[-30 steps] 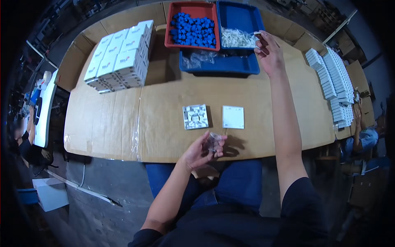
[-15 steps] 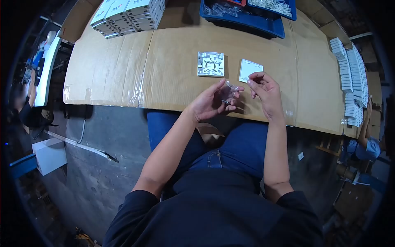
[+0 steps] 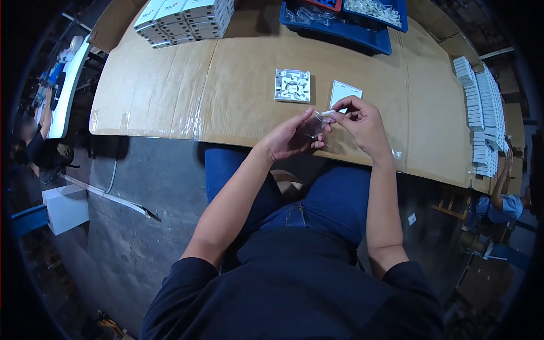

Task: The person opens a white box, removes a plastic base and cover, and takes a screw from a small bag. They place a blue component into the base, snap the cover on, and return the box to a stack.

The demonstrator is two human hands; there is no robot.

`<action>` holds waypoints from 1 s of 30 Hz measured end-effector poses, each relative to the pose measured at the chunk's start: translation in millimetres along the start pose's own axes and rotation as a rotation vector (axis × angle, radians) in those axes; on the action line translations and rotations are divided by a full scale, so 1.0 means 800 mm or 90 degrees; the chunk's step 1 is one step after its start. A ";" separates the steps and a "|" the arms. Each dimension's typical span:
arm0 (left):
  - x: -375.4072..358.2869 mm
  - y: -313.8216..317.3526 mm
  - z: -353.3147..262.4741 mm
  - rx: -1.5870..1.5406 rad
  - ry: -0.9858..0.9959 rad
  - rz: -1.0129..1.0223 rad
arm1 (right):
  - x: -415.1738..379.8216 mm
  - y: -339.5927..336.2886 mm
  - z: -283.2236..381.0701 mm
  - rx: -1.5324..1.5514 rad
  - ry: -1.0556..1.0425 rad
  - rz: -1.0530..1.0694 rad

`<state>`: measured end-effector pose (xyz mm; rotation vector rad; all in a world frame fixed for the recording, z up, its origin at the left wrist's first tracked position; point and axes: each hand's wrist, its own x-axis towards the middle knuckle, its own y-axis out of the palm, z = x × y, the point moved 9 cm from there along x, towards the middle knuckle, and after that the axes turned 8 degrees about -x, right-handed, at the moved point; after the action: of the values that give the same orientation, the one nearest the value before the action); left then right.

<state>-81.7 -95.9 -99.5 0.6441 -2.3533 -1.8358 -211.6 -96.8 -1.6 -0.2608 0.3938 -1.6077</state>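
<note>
My left hand (image 3: 286,137) is closed around a small clear plastic bag (image 3: 313,128), in which a small dark, screw-like piece shows. At the mouth of the bag, my right hand (image 3: 364,126) pinches a small white piece (image 3: 327,113); its exact kind is too small to make out. Just beyond my hands lies an opened white square box (image 3: 292,85) with moulded parts inside. A flat white cover (image 3: 344,92) rests to its right, partly hidden by my right fingers.
Stacked white boxes (image 3: 181,24) stand at the table's far left. A blue tray (image 3: 340,35) at the back holds clear bags and small white parts. More white boxes (image 3: 481,107) line the right edge, near another person's arm (image 3: 501,180). Cardboard (image 3: 238,96) covers the table.
My right hand has moved left, bringing the white piece to the mouth of the plastic bag. The left hand stays nearly in place. The whole view has shifted slightly.
</note>
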 end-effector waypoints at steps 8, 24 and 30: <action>-0.003 0.008 -0.001 -0.015 -0.009 0.039 | 0.010 0.009 0.046 -0.192 -0.041 0.129; -0.002 0.008 -0.003 0.012 0.022 0.036 | 0.027 0.016 0.051 -0.243 0.009 0.187; -0.001 0.010 -0.003 0.004 0.019 0.026 | 0.030 0.017 0.032 -0.172 -0.030 0.202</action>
<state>-82.0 -96.0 -90.9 0.6152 -2.3359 -1.7907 -191.2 -123.5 14.5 -0.4181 0.5871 -1.2343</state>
